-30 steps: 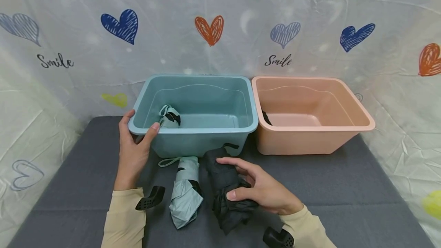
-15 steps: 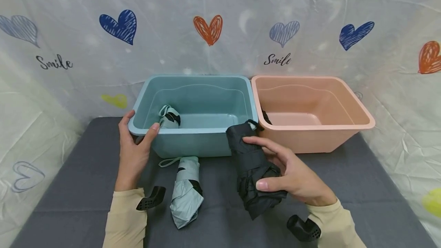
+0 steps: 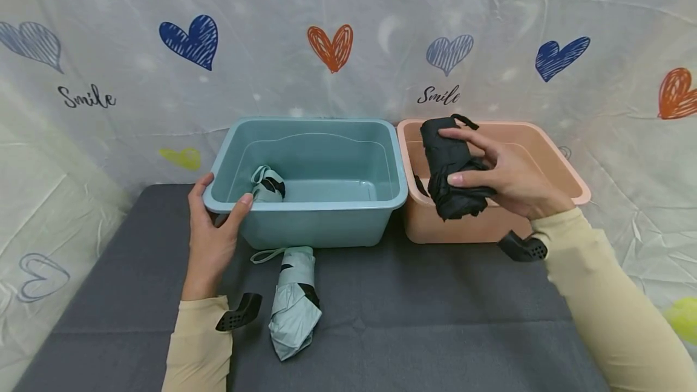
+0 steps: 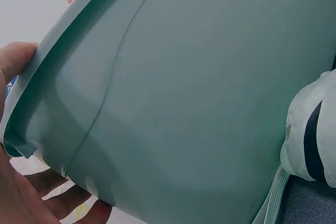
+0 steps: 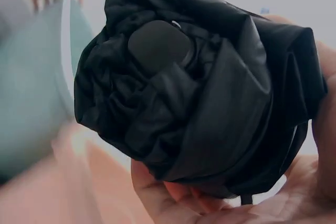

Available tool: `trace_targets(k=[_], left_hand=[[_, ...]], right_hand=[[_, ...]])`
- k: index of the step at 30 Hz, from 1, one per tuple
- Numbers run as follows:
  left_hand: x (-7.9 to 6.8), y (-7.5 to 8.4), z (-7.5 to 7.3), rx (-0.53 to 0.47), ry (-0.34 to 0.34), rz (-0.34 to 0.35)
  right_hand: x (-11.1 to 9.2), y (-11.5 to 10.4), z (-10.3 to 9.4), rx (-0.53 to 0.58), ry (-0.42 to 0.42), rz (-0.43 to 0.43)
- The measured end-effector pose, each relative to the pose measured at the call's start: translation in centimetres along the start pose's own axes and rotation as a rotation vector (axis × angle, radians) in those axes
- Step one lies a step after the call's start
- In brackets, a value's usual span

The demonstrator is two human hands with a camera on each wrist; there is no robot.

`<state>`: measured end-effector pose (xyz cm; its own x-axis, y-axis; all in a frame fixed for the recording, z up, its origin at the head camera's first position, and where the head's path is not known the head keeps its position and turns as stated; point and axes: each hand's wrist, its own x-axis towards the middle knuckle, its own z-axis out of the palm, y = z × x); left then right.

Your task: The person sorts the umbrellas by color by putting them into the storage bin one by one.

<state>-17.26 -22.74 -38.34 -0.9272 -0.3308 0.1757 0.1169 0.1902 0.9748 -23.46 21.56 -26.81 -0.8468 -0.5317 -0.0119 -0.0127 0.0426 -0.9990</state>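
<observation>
My right hand (image 3: 517, 177) grips a folded black umbrella (image 3: 452, 165) above the front part of the pink bin (image 3: 544, 201). In the right wrist view the end of the black umbrella (image 5: 160, 45) faces the camera, with gathered fabric around it. My left hand (image 3: 212, 241) holds the front left corner of the blue bin (image 3: 321, 225), thumb over the rim and fingers outside. A folded light green umbrella (image 3: 269, 189) lies inside the blue bin. Another light green umbrella (image 3: 294, 313) rests on the table in front of it, its wrist loop towards the bin.
The two bins stand side by side on a dark grey cloth-covered table (image 3: 435, 319). A dark piece (image 3: 420, 186) shows inside the pink bin at its left, mostly hidden. Behind hangs a white curtain (image 3: 261, 47) printed with hearts.
My right hand has lifted the black umbrella from the table and carried it right and away from me, over the pink bin. My left hand has stayed on the blue bin.
</observation>
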Motion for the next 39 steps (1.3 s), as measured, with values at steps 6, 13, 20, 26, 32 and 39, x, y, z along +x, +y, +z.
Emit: trace_targets(k=[6, 13, 20, 26, 32, 39], left_hand=[[-0.1, 0.0, 0.0, -0.007, 0.003, -0.001], [-0.2, 0.0, 0.0, -0.005, 0.003, -0.002], [-0.2, 0.0, 0.2, -0.012, -0.009, 0.015], [-0.1, 0.0, 0.2, -0.007, -0.009, 0.02], [-0.1, 0.0, 0.1, 0.002, -0.003, 0.02], [-0.1, -0.1, 0.0, 0.013, 0.004, 0.028]], right_hand=[[3.7, 0.5, -3.8, -0.175, 0.091, 0.146], [6.8, 2.2, -6.5, -0.245, 0.01, 0.296], [8.5, 3.2, -6.6, -0.299, -0.045, 0.388], [9.1, 3.7, -6.1, -0.502, -0.044, 0.418], [9.2, 4.5, -5.8, -0.49, -0.047, 0.436], [9.5, 5.1, -5.5, -0.532, -0.09, 0.464]])
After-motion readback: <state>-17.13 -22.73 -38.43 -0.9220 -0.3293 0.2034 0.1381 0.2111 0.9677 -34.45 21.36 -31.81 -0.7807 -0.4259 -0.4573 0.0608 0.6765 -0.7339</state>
